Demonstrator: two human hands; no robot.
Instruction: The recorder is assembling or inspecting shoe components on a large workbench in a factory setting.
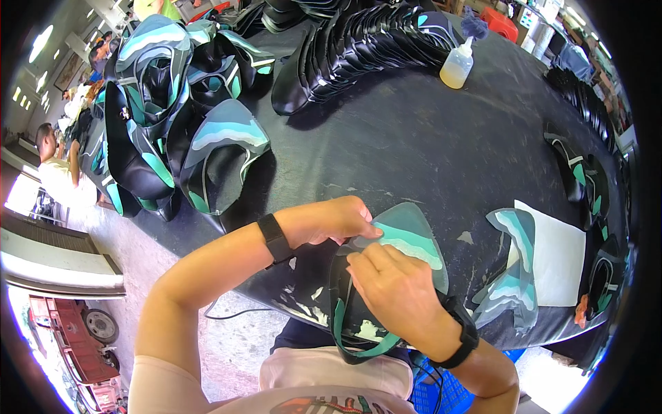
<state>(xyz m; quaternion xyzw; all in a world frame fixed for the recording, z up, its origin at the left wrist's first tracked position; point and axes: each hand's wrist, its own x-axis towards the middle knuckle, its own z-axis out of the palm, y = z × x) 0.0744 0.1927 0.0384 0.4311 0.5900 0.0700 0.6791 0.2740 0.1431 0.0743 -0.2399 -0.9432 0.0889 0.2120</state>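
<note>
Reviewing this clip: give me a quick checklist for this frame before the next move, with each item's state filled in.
1. Left hand at the grey-and-teal panel: ok, at its left edge.
2. Right hand fingertip grip: cannot tell, the hand hides it.
3. Teal-edged strap fully on the table: not ok, hangs past the near edge.
4. Bottle upright and away from both hands: ok.
5. Loose panels apart from the handled one: ok, at right.

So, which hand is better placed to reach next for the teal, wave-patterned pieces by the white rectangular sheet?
Probably the right hand, which is nearer those pieces; the left hand lies farther left.
</note>
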